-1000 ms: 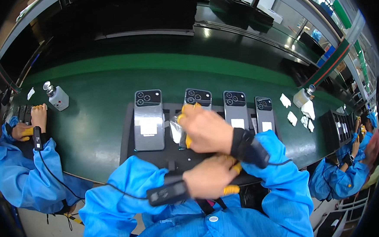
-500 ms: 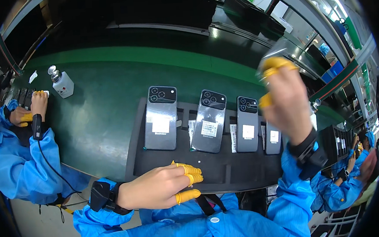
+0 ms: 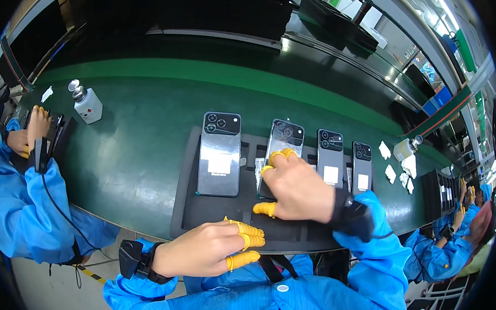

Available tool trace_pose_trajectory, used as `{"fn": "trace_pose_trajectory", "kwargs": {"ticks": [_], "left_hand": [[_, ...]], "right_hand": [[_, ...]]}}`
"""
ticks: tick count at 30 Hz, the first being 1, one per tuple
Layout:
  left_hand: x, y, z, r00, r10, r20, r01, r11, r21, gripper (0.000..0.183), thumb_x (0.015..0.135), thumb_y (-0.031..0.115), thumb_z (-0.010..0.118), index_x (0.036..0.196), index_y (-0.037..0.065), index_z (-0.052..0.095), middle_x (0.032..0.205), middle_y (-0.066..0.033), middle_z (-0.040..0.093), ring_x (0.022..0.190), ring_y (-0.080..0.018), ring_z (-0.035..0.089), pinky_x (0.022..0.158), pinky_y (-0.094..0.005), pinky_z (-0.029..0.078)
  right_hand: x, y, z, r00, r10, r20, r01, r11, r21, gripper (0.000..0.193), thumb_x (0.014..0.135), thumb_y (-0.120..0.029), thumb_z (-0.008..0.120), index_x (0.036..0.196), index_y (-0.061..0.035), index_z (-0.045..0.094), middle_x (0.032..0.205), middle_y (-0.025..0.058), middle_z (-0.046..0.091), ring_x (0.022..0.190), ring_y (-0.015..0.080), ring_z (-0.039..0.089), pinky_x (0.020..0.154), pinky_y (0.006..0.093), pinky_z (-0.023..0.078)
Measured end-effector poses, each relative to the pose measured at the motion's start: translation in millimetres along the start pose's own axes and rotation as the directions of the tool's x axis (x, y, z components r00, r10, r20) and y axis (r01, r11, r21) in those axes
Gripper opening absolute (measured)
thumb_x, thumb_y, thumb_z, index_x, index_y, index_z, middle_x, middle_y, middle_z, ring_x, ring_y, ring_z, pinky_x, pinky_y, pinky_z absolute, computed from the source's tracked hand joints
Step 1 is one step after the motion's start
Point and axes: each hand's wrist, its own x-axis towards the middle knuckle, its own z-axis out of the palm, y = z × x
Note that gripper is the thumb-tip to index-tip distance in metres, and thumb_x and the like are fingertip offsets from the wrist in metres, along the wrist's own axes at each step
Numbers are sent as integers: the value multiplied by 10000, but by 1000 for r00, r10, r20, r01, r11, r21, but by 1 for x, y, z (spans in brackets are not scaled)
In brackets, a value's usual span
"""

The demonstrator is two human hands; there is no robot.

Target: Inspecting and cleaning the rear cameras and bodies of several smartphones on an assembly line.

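Four dark grey phones lie back up in a row on a black foam tray (image 3: 200, 215). My right hand (image 3: 298, 189), in yellow finger cots, is over the second phone (image 3: 278, 144) from the left; its fingertips touch the phone's back, and its thumb is spread away. A hazy sheen lies over that phone's cameras. My left hand (image 3: 205, 248) stays at the tray's near edge, fingers outstretched and thumb apart, holding nothing. The leftmost phone (image 3: 219, 151) bears a white label, as do the third phone (image 3: 331, 153) and the rightmost phone (image 3: 362, 165).
A white pump bottle (image 3: 89, 105) stands at the left on the green table (image 3: 129, 156). Another bottle (image 3: 405, 148) is at the right, beside crumpled white wipes (image 3: 409, 166). Co-workers in blue sit at the left (image 3: 27, 219) and right (image 3: 436, 254), with another black tray (image 3: 435, 192) by the right one.
My right hand has come down from the raised right side onto the second phone. The clear film it held no longer shows in its fingers. The left hand has barely moved.
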Motion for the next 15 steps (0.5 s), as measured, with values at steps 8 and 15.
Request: {"fn": "trace_pose_trajectory", "kwargs": {"ticks": [8,15], "left_hand": [[5,-1,-2,996,-91,1,91,993,80,239,872,190,714,968,-20,658,1020,-164,677,992,-343,650,881,-409,542],[31,-20,35,991,-66,-115,119,830,546,603,892,462,644,1264,-11,605,1371,-174,553,1326,-354,478,1148,-505,308]], "right_hand": [[5,-15,34,985,87,-150,-117,971,-209,296,697,-174,700,892,46,662,982,220,568,915,395,576,785,474,473],[-8,56,-1,908,416,-50,-299,726,619,154,747,-86,634,851,18,679,828,148,680,754,269,663,699,370,512]]}}
